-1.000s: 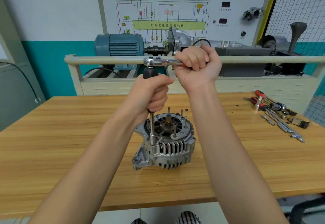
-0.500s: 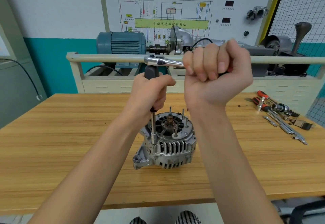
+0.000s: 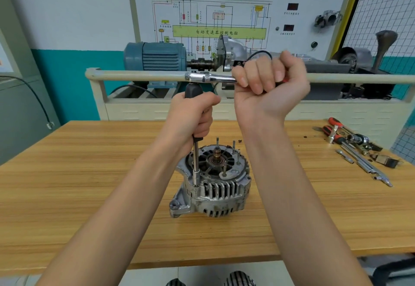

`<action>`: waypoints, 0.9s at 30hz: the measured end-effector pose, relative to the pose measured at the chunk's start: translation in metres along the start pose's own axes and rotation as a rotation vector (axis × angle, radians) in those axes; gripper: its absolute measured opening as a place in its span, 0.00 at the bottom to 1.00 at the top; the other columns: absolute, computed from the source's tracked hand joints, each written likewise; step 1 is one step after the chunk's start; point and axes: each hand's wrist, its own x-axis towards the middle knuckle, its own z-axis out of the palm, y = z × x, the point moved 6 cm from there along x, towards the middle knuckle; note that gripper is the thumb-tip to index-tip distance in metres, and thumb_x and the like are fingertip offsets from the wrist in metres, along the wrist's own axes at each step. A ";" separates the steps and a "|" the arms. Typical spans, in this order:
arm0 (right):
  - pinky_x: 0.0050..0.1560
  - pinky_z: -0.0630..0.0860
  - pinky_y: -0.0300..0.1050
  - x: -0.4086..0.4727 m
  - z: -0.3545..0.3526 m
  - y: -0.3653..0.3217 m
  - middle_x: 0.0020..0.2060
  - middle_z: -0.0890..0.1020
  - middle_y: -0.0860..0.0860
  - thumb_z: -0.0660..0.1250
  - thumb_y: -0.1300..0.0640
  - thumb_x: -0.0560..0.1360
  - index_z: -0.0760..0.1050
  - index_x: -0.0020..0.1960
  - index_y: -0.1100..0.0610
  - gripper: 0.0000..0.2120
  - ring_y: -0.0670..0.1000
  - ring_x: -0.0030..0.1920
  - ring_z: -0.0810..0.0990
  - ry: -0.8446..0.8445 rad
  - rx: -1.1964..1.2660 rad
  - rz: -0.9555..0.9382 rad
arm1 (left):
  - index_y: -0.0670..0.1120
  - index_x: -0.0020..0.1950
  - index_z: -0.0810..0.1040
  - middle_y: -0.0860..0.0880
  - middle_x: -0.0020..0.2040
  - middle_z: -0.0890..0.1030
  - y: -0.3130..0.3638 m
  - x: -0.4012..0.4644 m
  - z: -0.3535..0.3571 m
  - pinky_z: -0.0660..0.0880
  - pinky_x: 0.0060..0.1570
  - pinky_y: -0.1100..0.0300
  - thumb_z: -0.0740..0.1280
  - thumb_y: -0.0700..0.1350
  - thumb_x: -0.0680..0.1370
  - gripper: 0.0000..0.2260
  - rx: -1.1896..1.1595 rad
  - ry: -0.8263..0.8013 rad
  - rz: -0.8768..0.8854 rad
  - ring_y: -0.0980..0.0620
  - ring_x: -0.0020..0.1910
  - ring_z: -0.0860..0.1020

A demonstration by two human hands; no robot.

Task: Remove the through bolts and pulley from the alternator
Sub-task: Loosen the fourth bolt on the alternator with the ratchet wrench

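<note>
Fingers of right hand (image 3: 270, 88) curled tight round ratchet handle (image 3: 210, 77), upper centre of frame; fingers of left hand (image 3: 194, 115) wrapped round black grip of extension driver (image 3: 195, 164), just below ratchet head. Shaft runs straight down to socket seated on a through bolt at near-left rim of alternator (image 3: 213, 184).

Head view, task items: alternator standing on end, centre of frame, on wooden surface (image 3: 67, 184), nothing clamping it. Several thin studs or bolts poking up round central shaft (image 3: 217, 156); can't tell which are already loose. Pulley not visible, prob. underneath.

Risks, judged from this:
- Alt. body free on surface, so hard pull on ratchet could spin or tip whole unit.
- Long ext. + high handle = leverage off-axis; socket could cam off bolt head and round it.
- Sudden break-free could throw right fist into rail (image 3: 134, 75) behind.
- Upright studs close to shaft; slip could bend them or nick a wrist.

Loose tools (image 3: 354, 148) right of frame, well apart from alt.

Writing: green bar on wiring diagram board (image 3: 219, 32), upper centre, reads "自动变速器控制电脑". Small labels under red displays too small to read. No brand legible on tools or alt.
</note>
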 end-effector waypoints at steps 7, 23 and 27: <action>0.26 0.55 0.40 -0.032 0.033 0.002 0.16 0.61 0.47 0.54 0.64 0.73 0.62 0.24 0.52 0.19 0.45 0.18 0.56 -0.240 -0.233 -0.318 | 0.48 0.27 0.61 0.53 0.19 0.59 0.000 -0.002 0.000 0.54 0.19 0.68 0.63 0.36 0.76 0.20 -0.011 -0.009 0.003 0.57 0.17 0.54; 0.23 0.56 0.36 0.011 -0.012 0.004 0.15 0.58 0.46 0.54 0.61 0.72 0.60 0.20 0.53 0.22 0.46 0.17 0.55 0.075 0.124 0.086 | 0.47 0.28 0.59 0.54 0.19 0.58 -0.004 0.002 0.002 0.52 0.19 0.68 0.62 0.38 0.78 0.20 -0.032 -0.138 -0.073 0.57 0.16 0.55; 0.26 0.55 0.40 -0.020 0.016 -0.003 0.16 0.59 0.46 0.53 0.63 0.75 0.60 0.22 0.53 0.23 0.46 0.19 0.54 -0.134 -0.151 -0.224 | 0.48 0.29 0.58 0.53 0.19 0.57 -0.005 0.003 0.003 0.53 0.19 0.69 0.62 0.37 0.77 0.20 -0.008 -0.078 -0.052 0.57 0.16 0.54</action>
